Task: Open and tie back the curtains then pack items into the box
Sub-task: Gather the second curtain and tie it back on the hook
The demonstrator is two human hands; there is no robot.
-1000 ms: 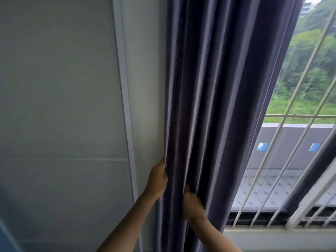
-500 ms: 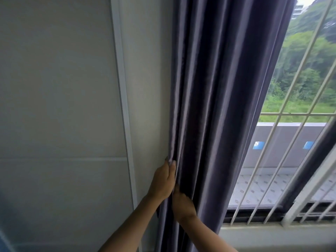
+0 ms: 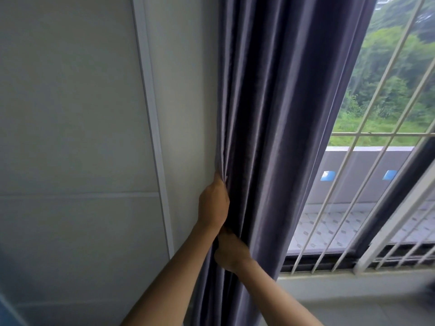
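A dark purple-grey curtain point(image 3: 277, 114) hangs bunched in folds at the left side of the window, beside the wall. My left hand point(image 3: 213, 204) is closed on the curtain's left edge, pinching a fold at about mid height. Just below it my right hand point(image 3: 231, 251) is pressed into the folds with its fingers buried in the cloth; it seems to grip the fabric. No box or tie-back shows.
A pale wall point(image 3: 70, 137) with a white vertical trim strip point(image 3: 150, 128) fills the left. To the right is a window with white bars point(image 3: 348, 161), a sill point(image 3: 353, 276) below, and trees and a rooftop outside.
Both hands have gathered the curtain leftward toward the wall. My left hand rose slightly on the edge and my right hand moved in close beneath it. More window shows.
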